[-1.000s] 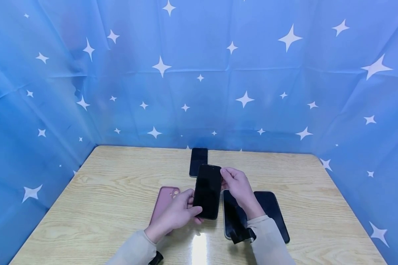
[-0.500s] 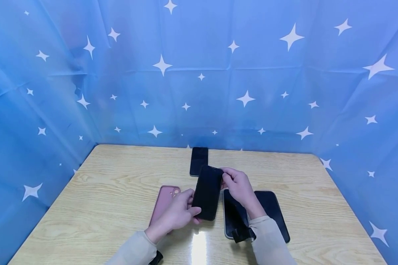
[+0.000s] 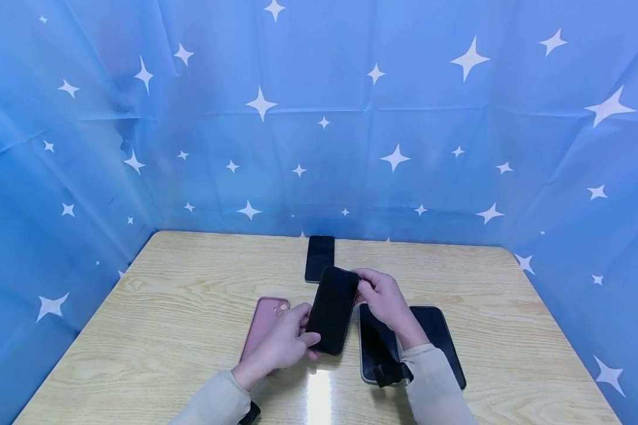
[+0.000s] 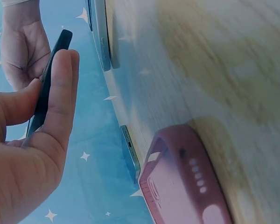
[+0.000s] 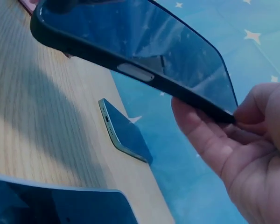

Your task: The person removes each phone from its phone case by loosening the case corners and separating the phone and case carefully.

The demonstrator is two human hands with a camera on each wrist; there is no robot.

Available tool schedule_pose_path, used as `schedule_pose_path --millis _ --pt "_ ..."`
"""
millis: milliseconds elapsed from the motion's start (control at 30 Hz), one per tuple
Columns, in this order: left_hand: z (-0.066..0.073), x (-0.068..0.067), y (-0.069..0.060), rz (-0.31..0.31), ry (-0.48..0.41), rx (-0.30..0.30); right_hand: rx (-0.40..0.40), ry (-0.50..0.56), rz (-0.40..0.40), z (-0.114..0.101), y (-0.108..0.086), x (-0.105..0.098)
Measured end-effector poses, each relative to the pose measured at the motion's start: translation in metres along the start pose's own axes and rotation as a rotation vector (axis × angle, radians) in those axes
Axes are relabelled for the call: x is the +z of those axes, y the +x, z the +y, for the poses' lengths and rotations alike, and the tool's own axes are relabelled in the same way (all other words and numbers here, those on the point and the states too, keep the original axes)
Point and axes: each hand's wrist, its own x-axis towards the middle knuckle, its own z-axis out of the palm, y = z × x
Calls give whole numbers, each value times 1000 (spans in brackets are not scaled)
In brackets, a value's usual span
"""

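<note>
A black smartphone in a dark case [image 3: 333, 310] is held above the table between both hands, screen up and leaning to the right. My left hand [image 3: 287, 339] pinches its lower left part, thumb on the front and fingers behind, as the left wrist view shows edge-on. At the upper right corner, my right hand [image 3: 383, 301] grips the phone between thumb and fingers; the right wrist view shows the dark case edge [image 5: 84, 53] with a side button. A pink phone case [image 3: 262, 324] lies beside the left hand, partly covered by it; its cutouts appear in the left wrist view.
Another phone [image 3: 320, 258] lies flat near the table's back edge. Two dark-screened tablets or similar slabs, a left one [image 3: 369, 336] and a right one [image 3: 442, 339], lie under the right forearm. A blue star-patterned curtain [image 3: 319, 147] surrounds the wooden table [image 3: 191, 283].
The held phone has tilted a little clockwise, its top shifting right and its bottom slightly left. Both hands keep their hold and barely move.
</note>
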Motion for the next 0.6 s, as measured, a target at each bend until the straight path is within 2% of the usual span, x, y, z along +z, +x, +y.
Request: schedule_pose_path --millis 200,433,600 --pt "1 -2 -1 -16 -13 -5 -2 87 -32 4 -1 -2" --pt "2 -4 -1 -43 -106 -9 -13 157 -26 7 0 -1" --pt "3 -5 -1 -65 -145 -5 6 291 -29 10 1 0"
